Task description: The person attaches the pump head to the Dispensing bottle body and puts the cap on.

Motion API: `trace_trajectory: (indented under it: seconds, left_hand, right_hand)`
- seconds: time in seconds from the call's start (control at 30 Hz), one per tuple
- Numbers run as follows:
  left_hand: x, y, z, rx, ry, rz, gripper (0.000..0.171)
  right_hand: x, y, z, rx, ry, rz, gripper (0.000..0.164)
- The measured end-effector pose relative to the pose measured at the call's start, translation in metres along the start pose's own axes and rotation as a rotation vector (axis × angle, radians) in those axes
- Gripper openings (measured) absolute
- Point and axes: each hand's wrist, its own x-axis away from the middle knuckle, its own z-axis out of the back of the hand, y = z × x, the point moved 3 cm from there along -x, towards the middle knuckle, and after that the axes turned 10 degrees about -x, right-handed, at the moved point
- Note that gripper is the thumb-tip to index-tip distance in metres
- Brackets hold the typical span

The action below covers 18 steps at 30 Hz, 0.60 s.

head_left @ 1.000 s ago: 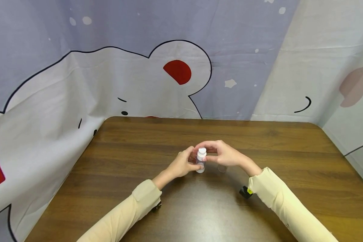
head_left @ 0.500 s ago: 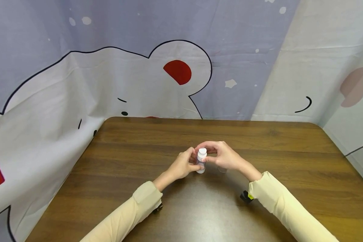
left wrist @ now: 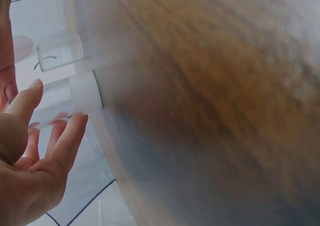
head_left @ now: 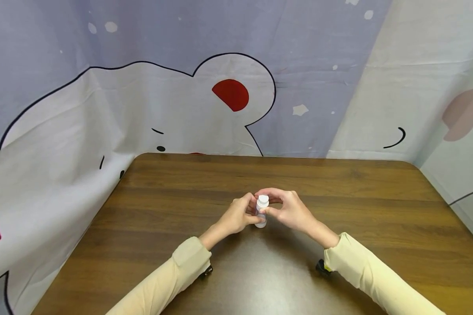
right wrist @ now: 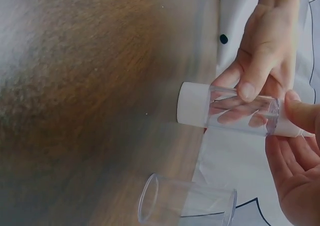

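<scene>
A small bottle with a clear cylindrical body, white base and white top stands upright near the table's middle, between both hands. My left hand holds the clear body from the left, thumb in front and fingers behind; the right wrist view shows those fingers through the wall. From the right, my right hand grips the white collar at the top between thumb and fingers. A clear cap stands on the table beside the bottle, on the right hand's side. In the head view the right hand hides this cap.
The brown wooden table has rounded far corners. A printed cloth hangs behind it and along its left and right sides. Dark wrist devices show under the beige sleeves.
My right hand has turned slightly and shifted a little nearer to me at the bottle's top, covering the clear cap in the head view. The left hand keeps its hold on the bottle.
</scene>
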Motion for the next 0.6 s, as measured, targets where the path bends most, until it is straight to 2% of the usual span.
trace_trajectory:
  seconds: [0.37, 0.6]
  left_hand:
    - [0.0004, -0.0006, -0.0005, -0.038, 0.02, -0.016, 0.034]
    - [-0.0009, -0.0005, -0.0009, -0.02, 0.005, -0.003, 0.034]
  right_hand:
    - [0.0009, -0.0075, -0.0056, 0.055, 0.092, -0.033, 0.036]
    - [0.0022, -0.008, -0.0064, 0.047, 0.122, -0.057, 0.036]
